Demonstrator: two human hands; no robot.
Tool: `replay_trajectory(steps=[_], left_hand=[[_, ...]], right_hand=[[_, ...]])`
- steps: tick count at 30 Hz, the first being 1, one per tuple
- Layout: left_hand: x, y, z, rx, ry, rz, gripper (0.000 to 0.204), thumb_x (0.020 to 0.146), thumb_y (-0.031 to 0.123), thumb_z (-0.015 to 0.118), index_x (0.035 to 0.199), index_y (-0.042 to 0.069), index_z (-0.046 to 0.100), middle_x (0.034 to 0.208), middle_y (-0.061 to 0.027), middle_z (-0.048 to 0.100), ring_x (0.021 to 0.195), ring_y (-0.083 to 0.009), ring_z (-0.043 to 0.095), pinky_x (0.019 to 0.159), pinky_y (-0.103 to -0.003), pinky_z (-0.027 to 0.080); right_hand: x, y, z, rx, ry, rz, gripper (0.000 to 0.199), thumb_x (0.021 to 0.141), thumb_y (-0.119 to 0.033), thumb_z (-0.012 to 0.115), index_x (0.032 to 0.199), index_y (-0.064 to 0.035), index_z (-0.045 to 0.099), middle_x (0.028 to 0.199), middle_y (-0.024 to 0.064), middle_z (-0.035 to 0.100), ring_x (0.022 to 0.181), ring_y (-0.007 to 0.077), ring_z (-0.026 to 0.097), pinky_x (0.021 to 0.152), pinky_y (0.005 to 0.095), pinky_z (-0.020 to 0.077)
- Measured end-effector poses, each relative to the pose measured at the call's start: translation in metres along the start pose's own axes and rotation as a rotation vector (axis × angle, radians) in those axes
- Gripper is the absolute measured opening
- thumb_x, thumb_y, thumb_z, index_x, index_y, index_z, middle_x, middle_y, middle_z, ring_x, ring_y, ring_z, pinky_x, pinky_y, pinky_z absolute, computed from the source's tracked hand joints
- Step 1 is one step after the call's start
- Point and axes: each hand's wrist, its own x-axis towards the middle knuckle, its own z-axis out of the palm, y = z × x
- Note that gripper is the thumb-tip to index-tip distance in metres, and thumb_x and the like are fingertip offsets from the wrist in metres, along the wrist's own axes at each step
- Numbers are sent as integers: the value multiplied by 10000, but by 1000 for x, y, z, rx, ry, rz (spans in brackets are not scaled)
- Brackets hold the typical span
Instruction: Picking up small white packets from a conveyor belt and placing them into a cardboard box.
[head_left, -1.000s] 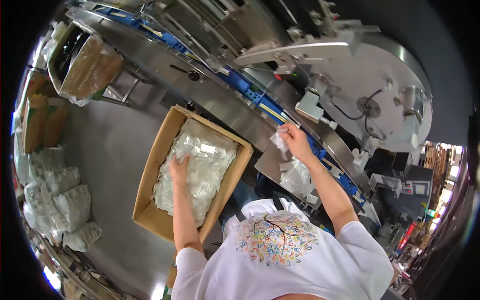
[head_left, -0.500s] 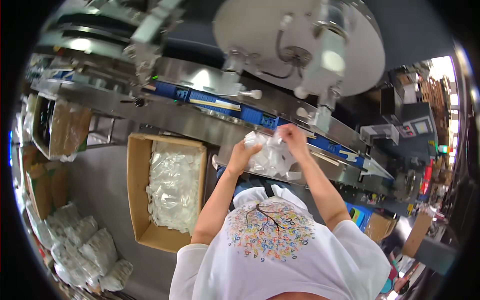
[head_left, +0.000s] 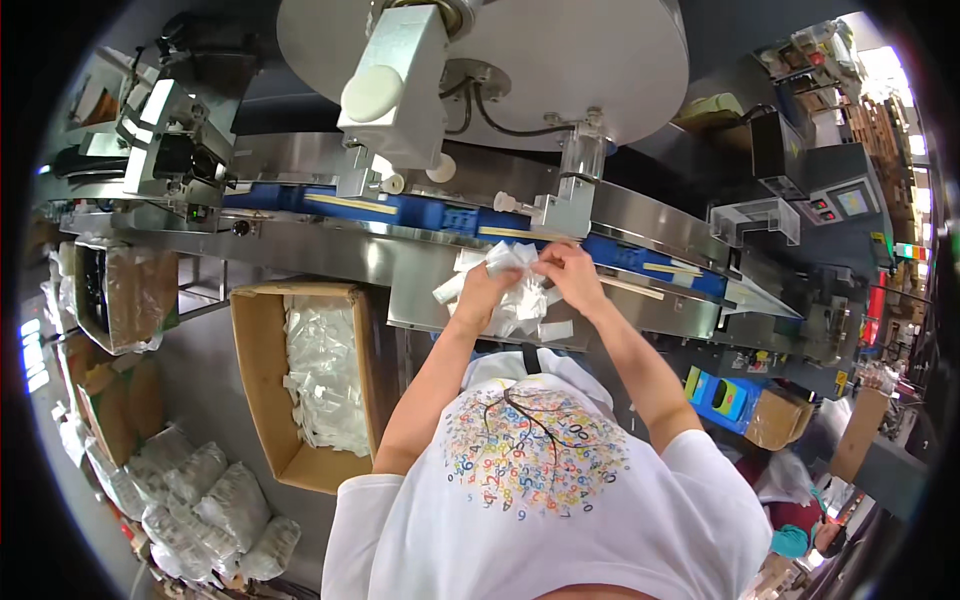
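Observation:
My left hand (head_left: pixel 486 292) is closed round several small white packets (head_left: pixel 509 256), which stick out past its fingertips. Close on its right, my right hand (head_left: pixel 572 274) has its fingers curled in a pinch at the edge of these packets. Beneath both hands a loose heap of the same white packets (head_left: pixel 520 312) lies on a steel ledge (head_left: pixel 410 300). Just beyond runs a blue conveyor (head_left: pixel 459 219) with pale thin sticks (head_left: pixel 352 204) lying along it.
A large white round machine part (head_left: pixel 560 60) hangs over the conveyor on metal brackets (head_left: pixel 395 90). An open cardboard box (head_left: pixel 255 385) full of clear-white packets (head_left: pixel 325 375) stands at left. Filled plastic bags (head_left: pixel 225 505) lie on the floor. A control box (head_left: pixel 835 205) stands at right.
The view has shifted, so the machine and conveyor appear further left. My right hand has drawn back from over the conveyor to the packets in my left hand.

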Motion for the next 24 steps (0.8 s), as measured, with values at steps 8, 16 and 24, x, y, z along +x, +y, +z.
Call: replay_trajectory(steps=[8,16,24], left_hand=[[16,5,37,552,188,188,244,723,90,640,940,-21,618,843,-62,643,762,-123,579,675,-269,456],[7,-12,44,23,-46,-63,291,693,134,693,939,-6,626,842,-67,640,753,-122,584,689,-292,467],[19,-20,65,423,12,-3,311,709,147,684,979,14,607,914,-62,632,792,-118,581,724,-286,468]], right_hand=[[-6,18,-22,-95,290,-170,116,729,-135,629,767,-31,595,796,127,556,754,296,545,656,366,433],[-34,112,-165,-1226,268,-287,177,779,-159,619,871,-11,593,897,105,573,835,291,549,759,361,443],[-20,51,-56,204,189,98,166,772,-141,647,874,-10,649,746,34,623,646,100,552,599,235,448]])
